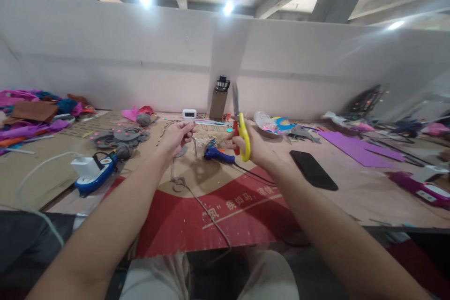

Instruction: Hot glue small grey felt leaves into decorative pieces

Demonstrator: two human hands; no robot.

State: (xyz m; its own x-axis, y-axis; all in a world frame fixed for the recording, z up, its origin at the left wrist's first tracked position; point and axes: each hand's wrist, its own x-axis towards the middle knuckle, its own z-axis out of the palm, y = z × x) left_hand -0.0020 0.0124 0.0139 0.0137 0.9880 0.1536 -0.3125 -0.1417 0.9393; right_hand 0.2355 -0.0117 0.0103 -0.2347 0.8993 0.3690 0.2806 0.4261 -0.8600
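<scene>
the left hand [180, 137] pinches a grey strip [195, 146] between closed fingertips that hide its end; the right hand [250, 143] has fingers clamped on yellow-and-red-handled scissors [243, 138], blades blurred.

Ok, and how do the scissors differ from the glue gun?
The scissors have yellow and red handles; the glue gun is blue. The right hand holds the scissors blades up; the glue gun lies on the cardboard. The glue gun trails a dark cord; the scissors have none. Both are hand tools.
</scene>
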